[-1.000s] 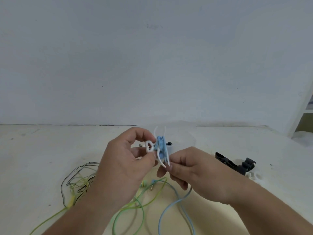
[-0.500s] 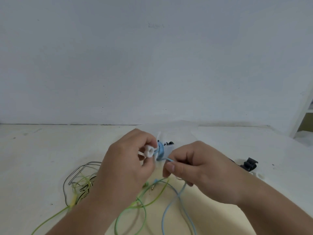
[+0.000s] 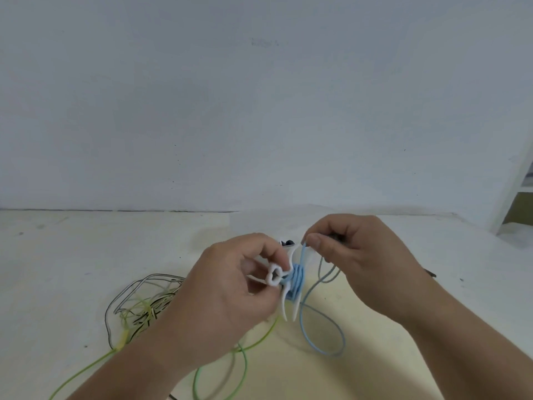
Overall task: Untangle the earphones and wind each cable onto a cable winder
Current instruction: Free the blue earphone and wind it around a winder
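The pale counter [image 3: 72,255] carries everything. Above its near middle, the left hand [image 3: 230,287] has its grip closed, thumb and fingertips pinching the looped end of the white cable winder [image 3: 284,308]. The right hand [image 3: 357,264], just right, pinches a taut strand of the blue cable [image 3: 296,280], which is partly wound round the winder; the rest loops down onto the counter. A green cable [image 3: 245,363] lies near, and a black-and-yellow tangle [image 3: 144,310] lies left.

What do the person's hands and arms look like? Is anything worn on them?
Both are bare. The left hand and right hand show no gloves, rings or watch. The left forearm and right forearm are uncovered to the frame edge; no sleeve is visible.
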